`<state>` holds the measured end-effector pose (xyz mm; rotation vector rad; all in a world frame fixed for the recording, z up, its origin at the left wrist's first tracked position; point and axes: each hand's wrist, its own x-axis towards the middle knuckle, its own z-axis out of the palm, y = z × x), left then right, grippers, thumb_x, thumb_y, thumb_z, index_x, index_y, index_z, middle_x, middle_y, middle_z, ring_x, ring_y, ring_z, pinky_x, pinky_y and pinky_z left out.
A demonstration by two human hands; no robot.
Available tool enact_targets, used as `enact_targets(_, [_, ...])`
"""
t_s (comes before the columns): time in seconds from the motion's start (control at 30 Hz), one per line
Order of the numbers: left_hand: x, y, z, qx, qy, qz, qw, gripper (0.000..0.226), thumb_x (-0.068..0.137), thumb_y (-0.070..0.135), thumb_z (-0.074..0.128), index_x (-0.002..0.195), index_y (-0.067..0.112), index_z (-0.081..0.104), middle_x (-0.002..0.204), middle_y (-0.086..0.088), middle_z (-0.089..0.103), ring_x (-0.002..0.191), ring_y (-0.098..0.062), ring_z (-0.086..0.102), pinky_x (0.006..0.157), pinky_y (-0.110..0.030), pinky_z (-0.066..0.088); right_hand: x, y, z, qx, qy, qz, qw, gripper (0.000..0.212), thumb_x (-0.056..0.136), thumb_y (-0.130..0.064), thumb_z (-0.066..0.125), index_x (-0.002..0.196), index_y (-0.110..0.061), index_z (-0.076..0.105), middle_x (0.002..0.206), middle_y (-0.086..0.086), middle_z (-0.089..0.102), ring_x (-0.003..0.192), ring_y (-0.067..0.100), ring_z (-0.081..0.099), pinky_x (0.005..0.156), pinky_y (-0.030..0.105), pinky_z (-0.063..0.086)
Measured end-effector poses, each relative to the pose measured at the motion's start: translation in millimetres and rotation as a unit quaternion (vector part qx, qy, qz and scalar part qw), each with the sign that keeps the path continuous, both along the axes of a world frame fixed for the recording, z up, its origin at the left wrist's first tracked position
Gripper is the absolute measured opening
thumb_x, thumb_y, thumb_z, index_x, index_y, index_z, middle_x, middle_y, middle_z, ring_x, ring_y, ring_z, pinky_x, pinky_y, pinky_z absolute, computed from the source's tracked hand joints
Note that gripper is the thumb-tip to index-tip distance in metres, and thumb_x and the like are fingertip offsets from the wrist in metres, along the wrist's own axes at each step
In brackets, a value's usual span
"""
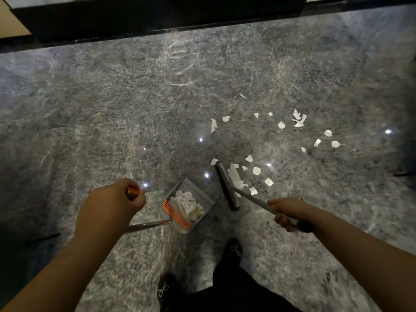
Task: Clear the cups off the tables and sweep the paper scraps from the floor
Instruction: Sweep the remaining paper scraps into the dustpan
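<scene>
Clearly the paper scraps (279, 140) will handle as almost nothing: thin, white, torn or round-cut bits, light enough that I expect a brisk stroke to flick them away rather than gather them. They lie scattered over the polished, speckled grey stone floor (112, 104), some well ahead and to the right, a denser cluster touching the far side of the broom head (226, 186). That head is a narrow dark bar, its bristles too blurred for me to judge. My right hand (287, 212) has its grip wrapped round the slim metal broom handle (254, 200) just above a dark end cap, which seems the proper hold for short, low drags. My left hand (118, 199) is curled tight on the orange-topped dustpan handle (132, 192), a thin shiny rod running down to the dustpan (188, 206), a pale rigid plastic tray with an orange comb at the back, already carrying a crumpled white heap. I judge the smooth floor slippery enough for scraps to skate past the pan lip. No cups are in view.
</scene>
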<state>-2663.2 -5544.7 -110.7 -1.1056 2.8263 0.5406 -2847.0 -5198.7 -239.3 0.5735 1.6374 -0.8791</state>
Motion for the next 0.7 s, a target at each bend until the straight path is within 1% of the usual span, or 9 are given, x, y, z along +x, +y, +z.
enact_targets(0.17, [-58, 29, 0, 0.001, 0.023, -0.017, 1.0, 0.011, 0.082, 0.035, 0.074, 0.084, 0.026, 0.068, 0.053, 0.019, 0.05, 0.05, 0.0, 0.048, 0.046, -0.018, 0.031, -69, 28, -10, 0.045, 0.041, 0.004, 0.998, 0.029, 0.099, -0.019, 0.032, 0.118, -0.025, 0.053, 0.049, 0.005, 0.044, 0.03, 0.01, 0.037, 0.037, 0.013, 0.029])
enact_targets(0.23, [-78, 35, 1, 0.0, 0.024, -0.025, 0.999, 0.01, 0.081, 0.033, 0.075, 0.084, 0.025, 0.069, 0.053, 0.022, 0.047, 0.05, 0.002, 0.045, 0.047, -0.018, 0.03, -89, 38, -16, 0.055, 0.067, 0.019, 0.996, 0.034, 0.099, -0.014, 0.03, 0.123, -0.021, 0.053, 0.051, 0.008, 0.044, 0.031, 0.013, 0.037, 0.038, 0.015, 0.029])
enact_targets(0.33, [-105, 42, 1, -0.007, 0.027, -0.036, 0.999, 0.011, 0.08, 0.032, 0.076, 0.083, 0.025, 0.068, 0.053, 0.023, 0.044, 0.049, 0.003, 0.043, 0.047, -0.017, 0.029, -114, 51, -21, 0.047, 0.1, 0.057, 0.992, 0.04, 0.097, -0.005, 0.028, 0.131, -0.009, 0.049, 0.055, 0.012, 0.046, 0.031, 0.018, 0.04, 0.037, 0.019, 0.035])
enact_targets(0.4, [-121, 42, 1, -0.014, 0.03, -0.048, 0.998, 0.011, 0.08, 0.032, 0.076, 0.083, 0.025, 0.068, 0.054, 0.021, 0.046, 0.05, 0.002, 0.044, 0.047, -0.017, 0.031, -124, 59, -23, 0.037, 0.11, 0.058, 0.992, 0.039, 0.097, -0.004, 0.03, 0.133, -0.005, 0.044, 0.055, 0.013, 0.047, 0.029, 0.018, 0.042, 0.034, 0.02, 0.037])
enact_targets(0.47, [-135, 41, 1, -0.022, 0.03, -0.06, 0.998, 0.013, 0.08, 0.034, 0.075, 0.084, 0.023, 0.069, 0.056, 0.014, 0.054, 0.051, -0.005, 0.05, 0.049, -0.02, 0.036, -129, 66, -24, 0.028, 0.114, 0.039, 0.992, 0.036, 0.098, -0.004, 0.032, 0.132, -0.003, 0.042, 0.056, 0.013, 0.046, 0.028, 0.017, 0.041, 0.033, 0.019, 0.036])
enact_targets(0.53, [-148, 39, 3, -0.03, 0.032, -0.07, 0.997, 0.014, 0.081, 0.035, 0.074, 0.086, 0.023, 0.07, 0.059, 0.007, 0.059, 0.052, -0.012, 0.053, 0.05, -0.023, 0.037, -131, 69, -19, 0.017, 0.122, 0.028, 0.992, 0.032, 0.098, -0.004, 0.034, 0.128, -0.006, 0.046, 0.057, 0.014, 0.046, 0.029, 0.017, 0.042, 0.033, 0.019, 0.036])
enact_targets(0.6, [-159, 36, 5, -0.035, 0.038, -0.082, 0.995, 0.014, 0.081, 0.034, 0.075, 0.086, 0.022, 0.07, 0.06, 0.002, 0.063, 0.053, -0.017, 0.056, 0.051, -0.026, 0.041, -130, 68, -13, -0.002, 0.125, 0.007, 0.992, 0.033, 0.097, -0.005, 0.035, 0.124, -0.016, 0.05, 0.056, 0.012, 0.047, 0.031, 0.016, 0.043, 0.036, 0.019, 0.036])
enact_targets(0.7, [-170, 30, 8, -0.041, 0.037, -0.094, 0.994, 0.014, 0.081, 0.033, 0.075, 0.087, 0.02, 0.07, 0.062, -0.001, 0.063, 0.054, -0.019, 0.056, 0.052, -0.028, 0.044, -125, 59, -2, -0.043, 0.1, -0.059, 0.992, 0.031, 0.098, -0.008, 0.034, 0.116, -0.026, 0.051, 0.052, 0.006, 0.047, 0.033, 0.013, 0.041, 0.038, 0.018, 0.034])
